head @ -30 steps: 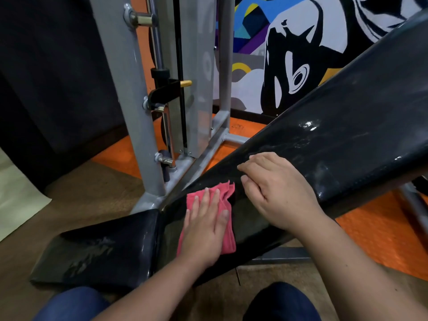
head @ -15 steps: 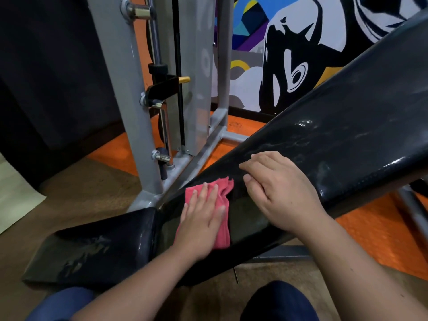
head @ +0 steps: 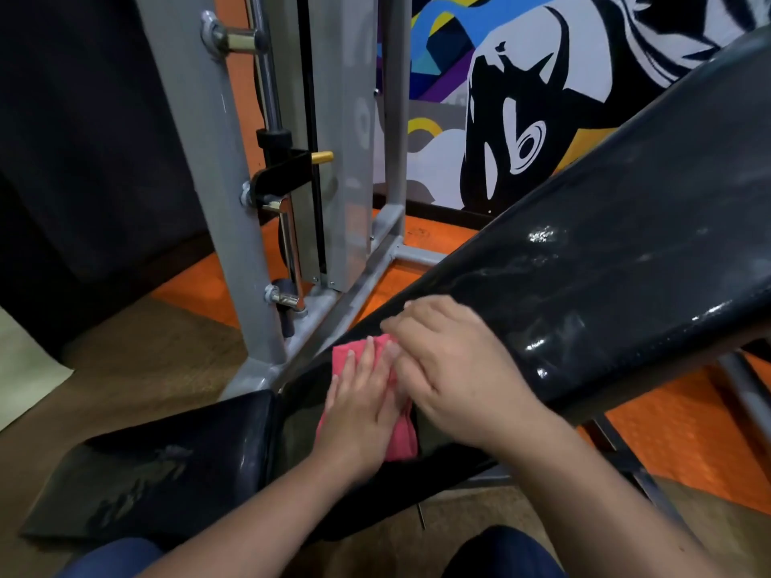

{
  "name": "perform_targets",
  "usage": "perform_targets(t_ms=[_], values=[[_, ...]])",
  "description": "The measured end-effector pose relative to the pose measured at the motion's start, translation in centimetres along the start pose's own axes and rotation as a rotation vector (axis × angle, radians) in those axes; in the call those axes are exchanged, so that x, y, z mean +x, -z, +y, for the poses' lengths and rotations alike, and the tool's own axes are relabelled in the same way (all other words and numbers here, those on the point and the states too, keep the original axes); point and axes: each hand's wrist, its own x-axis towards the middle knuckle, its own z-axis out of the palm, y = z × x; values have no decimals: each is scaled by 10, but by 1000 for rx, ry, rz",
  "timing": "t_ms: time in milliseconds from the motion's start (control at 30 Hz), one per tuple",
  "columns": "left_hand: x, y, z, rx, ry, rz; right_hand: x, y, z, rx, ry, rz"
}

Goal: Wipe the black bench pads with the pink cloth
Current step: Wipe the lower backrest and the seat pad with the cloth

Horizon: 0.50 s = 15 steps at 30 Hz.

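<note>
Fingers (head: 367, 369) of the left hand (head: 359, 415) spread flat and pressed down on the pink cloth (head: 402, 440), pinned against the lower end of the inclined black back pad (head: 605, 277). Cloth folded into a narrow strip, soft and matte, top corner poking out beyond the fingertips, lower edge showing beside the palm. Right hand (head: 454, 377) laid palm-down just beside the left, fingers loosely curled and blurred, overlapping the cloth's right edge; whether gripping it, impossible to tell. Back pad long and tapered, rising up to the right, covered in glossy black vinyl streaked with pale smears and bright wet glints. Black seat pad (head: 158, 473) lying lower and flatter at lower left, separated from the back pad by a narrow gap, its shiny skin scuffed with grey worn patches. Grey painted steel frame (head: 200, 168) standing upright behind, square-tubed, fitted with chrome guide rods (head: 267, 73) and a brass-coloured pin (head: 322, 157). Orange textured floor mat (head: 684, 431) spread beneath the worktop, brown carpet-like floor (head: 137, 360) nearer the camera. Bold mural (head: 517, 102) in black, white, blue and yellow painted on the far wall. Dark blue trouser knees (head: 500, 552) visible at the bottom edge. No containers visible.
</note>
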Motion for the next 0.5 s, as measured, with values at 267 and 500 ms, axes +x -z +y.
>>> perform_targets(t_ms=[267,500], values=[[56,-17,-32,153,16,37,-8,-8,1,18,48,-48],[81,-5,-51,87,72,-3,-9,-10,4,61,25,-26]])
